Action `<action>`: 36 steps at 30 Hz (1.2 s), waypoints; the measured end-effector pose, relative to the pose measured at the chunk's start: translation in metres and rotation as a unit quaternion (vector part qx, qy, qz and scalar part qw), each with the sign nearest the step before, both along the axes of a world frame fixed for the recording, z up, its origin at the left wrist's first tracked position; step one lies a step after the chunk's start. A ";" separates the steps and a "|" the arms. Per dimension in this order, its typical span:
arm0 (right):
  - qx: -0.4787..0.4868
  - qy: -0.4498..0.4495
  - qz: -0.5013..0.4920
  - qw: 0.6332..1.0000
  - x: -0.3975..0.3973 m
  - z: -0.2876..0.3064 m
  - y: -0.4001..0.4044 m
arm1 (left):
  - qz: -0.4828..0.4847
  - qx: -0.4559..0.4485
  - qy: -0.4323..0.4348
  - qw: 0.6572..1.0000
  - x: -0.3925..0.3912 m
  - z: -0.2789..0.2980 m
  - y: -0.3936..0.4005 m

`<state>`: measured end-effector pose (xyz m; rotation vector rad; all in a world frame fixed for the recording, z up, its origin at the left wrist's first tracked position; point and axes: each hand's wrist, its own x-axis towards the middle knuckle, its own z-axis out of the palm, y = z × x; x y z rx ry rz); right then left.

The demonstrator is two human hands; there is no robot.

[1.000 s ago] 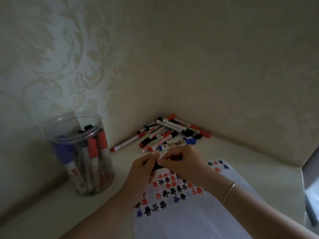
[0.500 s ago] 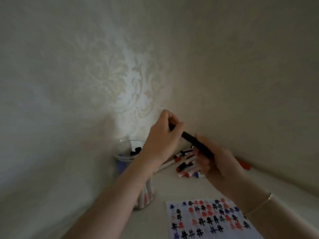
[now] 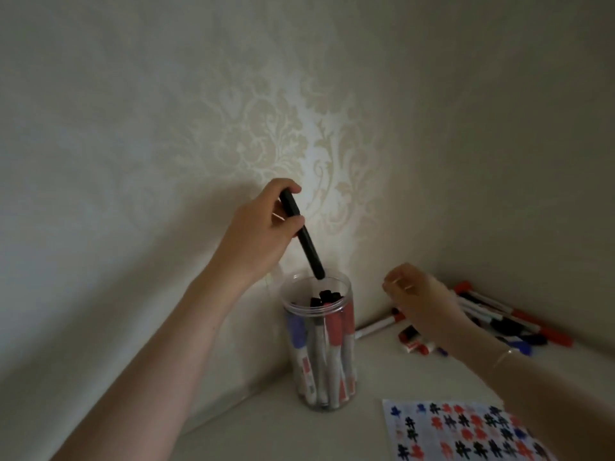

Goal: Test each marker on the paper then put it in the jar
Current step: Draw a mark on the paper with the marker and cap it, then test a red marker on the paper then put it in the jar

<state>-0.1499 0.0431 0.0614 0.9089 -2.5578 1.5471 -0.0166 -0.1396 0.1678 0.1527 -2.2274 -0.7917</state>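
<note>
Against the patterned wall [image 3: 266, 134] corner, two hands work over one sheet, one jar and a pile of markers too tangled to count. One paper [image 3: 466, 430] lies at lower right, covered in black, red and blue test marks. One clear jar [image 3: 321, 344] stands upright, packed with red-, blue- and black-capped markers. Behind it lies the loose marker pile [image 3: 492, 321]. Left hand [image 3: 263, 227] grips one black marker [image 3: 304, 237] — slim, tilted, its lower end at the jar's mouth. Right hand [image 3: 422, 301] hangs loosely curled, holding nothing.

Pale tabletop [image 3: 382, 371] bearing jar [image 3: 321, 344], paper [image 3: 466, 430], loose markers [image 3: 492, 317].
</note>
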 end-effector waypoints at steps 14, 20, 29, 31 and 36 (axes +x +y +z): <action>0.440 0.343 0.053 0.828 -0.037 -0.088 -0.033 | 0.017 -0.234 -0.386 0.892 -0.029 -0.035 0.012; 0.443 0.353 0.046 0.823 -0.030 -0.088 -0.054 | 0.014 -0.253 -0.533 0.807 -0.045 -0.028 0.011; 0.381 0.345 0.071 0.855 -0.047 -0.072 -0.053 | 0.009 -0.191 -0.586 0.787 -0.054 -0.010 0.014; 0.206 0.280 0.044 0.937 -0.050 -0.050 -0.043 | 0.011 -0.165 -0.464 0.870 -0.049 0.002 0.012; -0.329 -0.018 -0.046 0.943 -0.035 0.023 -0.007 | -0.069 -0.099 -0.188 0.975 -0.039 0.005 0.055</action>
